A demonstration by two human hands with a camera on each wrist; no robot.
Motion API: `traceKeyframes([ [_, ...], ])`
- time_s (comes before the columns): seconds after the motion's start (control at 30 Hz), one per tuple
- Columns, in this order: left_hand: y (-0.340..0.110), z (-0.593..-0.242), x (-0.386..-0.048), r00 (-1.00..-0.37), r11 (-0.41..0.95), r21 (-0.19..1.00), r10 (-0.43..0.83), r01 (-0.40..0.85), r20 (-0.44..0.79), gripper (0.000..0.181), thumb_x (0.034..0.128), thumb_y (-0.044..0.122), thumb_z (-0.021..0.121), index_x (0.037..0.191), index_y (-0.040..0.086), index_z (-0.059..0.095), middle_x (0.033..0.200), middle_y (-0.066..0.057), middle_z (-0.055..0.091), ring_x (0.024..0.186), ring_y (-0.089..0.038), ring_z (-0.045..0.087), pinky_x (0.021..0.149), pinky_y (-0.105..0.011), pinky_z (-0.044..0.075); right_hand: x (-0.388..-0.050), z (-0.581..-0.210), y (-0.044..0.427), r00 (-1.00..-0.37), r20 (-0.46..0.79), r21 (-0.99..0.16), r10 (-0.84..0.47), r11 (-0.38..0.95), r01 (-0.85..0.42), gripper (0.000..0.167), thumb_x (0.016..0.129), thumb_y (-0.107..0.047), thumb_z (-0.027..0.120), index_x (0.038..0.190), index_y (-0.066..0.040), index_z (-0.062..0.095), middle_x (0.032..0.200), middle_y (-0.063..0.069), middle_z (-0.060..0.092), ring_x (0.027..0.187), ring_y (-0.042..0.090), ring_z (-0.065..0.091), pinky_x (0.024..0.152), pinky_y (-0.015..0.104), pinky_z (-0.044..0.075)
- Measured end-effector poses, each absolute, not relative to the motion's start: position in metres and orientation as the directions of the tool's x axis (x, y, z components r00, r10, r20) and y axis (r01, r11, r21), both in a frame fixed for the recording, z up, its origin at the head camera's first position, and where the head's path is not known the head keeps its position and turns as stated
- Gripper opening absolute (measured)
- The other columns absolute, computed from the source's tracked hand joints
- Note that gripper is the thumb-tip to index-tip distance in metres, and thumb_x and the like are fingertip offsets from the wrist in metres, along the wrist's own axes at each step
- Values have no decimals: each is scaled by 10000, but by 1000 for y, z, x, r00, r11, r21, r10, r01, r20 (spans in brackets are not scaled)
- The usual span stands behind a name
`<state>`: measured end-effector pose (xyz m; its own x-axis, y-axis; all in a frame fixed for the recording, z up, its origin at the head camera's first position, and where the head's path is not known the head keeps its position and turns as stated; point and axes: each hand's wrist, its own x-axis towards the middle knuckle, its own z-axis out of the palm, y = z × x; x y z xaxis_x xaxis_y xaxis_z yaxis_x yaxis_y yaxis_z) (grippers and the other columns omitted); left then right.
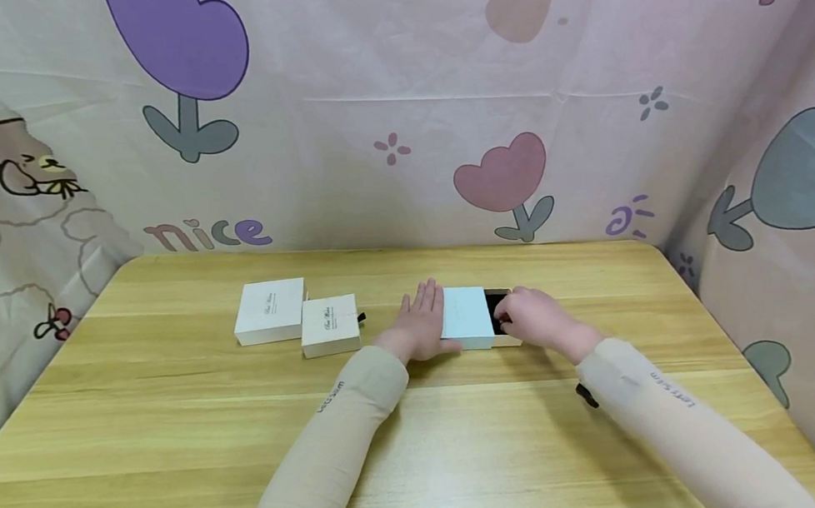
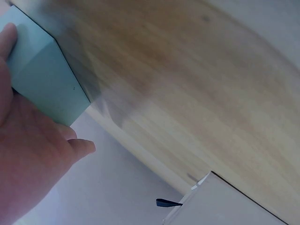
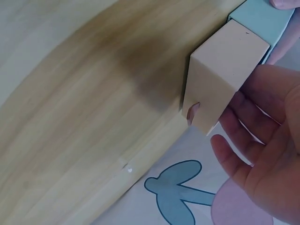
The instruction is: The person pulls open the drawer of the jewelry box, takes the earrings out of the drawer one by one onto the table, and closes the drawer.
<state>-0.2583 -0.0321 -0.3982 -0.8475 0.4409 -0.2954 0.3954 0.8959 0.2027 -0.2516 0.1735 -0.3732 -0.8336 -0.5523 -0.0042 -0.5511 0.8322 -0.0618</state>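
A light blue sliding box (image 1: 466,314) lies on the table, its cream drawer (image 3: 229,56) pulled partly out to the right. My left hand (image 1: 425,323) rests against the box's left end, fingers straight, with the thumb (image 2: 7,40) along the front face. My right hand (image 1: 536,321) bends over the exposed drawer, fingertips in its dark interior. In the right wrist view several fingers hang loosely curled beside the drawer; the thumb and index tips are hidden. A small ribbon tab (image 3: 192,113) shows on the drawer's end.
Left of my left hand sit a small white box (image 1: 329,326) with a black ribbon tab (image 1: 361,317) and a larger white box (image 1: 271,311), side by side. Under everything is a wooden table (image 1: 477,464). A printed cloth (image 1: 353,176) hangs behind it and along both sides.
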Motion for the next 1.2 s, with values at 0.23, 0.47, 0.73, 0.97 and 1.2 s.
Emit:
traceKeyframes([
  [0.23,-34,-390,-253,-849,893,209,446,400,-284,1010,879,616,457,1488,23,-88,1566,-152,-140,1450,-268,-116,1183,-442,9,-253,-376,170,-844,36,-29,-536,843,-537,255,816,3,593,600,-134,593,609,-12,575,653,151,507,601,305,424],
  [0.47,-33,-389,-252,-848,890,211,450,403,-281,995,886,607,455,1491,23,-76,1570,-147,-129,1454,-267,-102,1186,-446,20,-255,-377,169,-854,41,-62,-519,852,-520,269,770,49,558,558,-116,543,554,-29,457,634,142,398,562,268,334],
  [0.73,-33,-389,-252,-843,890,208,451,405,-293,1001,885,612,448,1489,20,-87,1566,-148,-146,1454,-269,-106,1186,-450,20,-255,-369,172,-873,29,-181,-487,856,-484,145,733,39,547,694,-62,644,653,8,586,632,130,448,621,279,445],
  [0.97,-34,-387,-252,-845,890,211,451,403,-287,999,884,611,452,1489,19,-79,1566,-151,-139,1456,-278,-97,1183,-457,14,-259,-350,188,-913,73,-286,-401,869,-405,105,771,3,573,806,4,672,772,100,670,715,200,600,718,382,522],
  [1.2,-34,-385,-251,-842,889,210,454,407,-291,999,884,611,453,1489,18,-75,1568,-152,-129,1457,-275,-91,1183,-459,19,-264,-353,221,-954,78,-274,-290,914,-300,113,783,24,568,840,42,664,819,163,667,758,267,608,758,444,512],
])
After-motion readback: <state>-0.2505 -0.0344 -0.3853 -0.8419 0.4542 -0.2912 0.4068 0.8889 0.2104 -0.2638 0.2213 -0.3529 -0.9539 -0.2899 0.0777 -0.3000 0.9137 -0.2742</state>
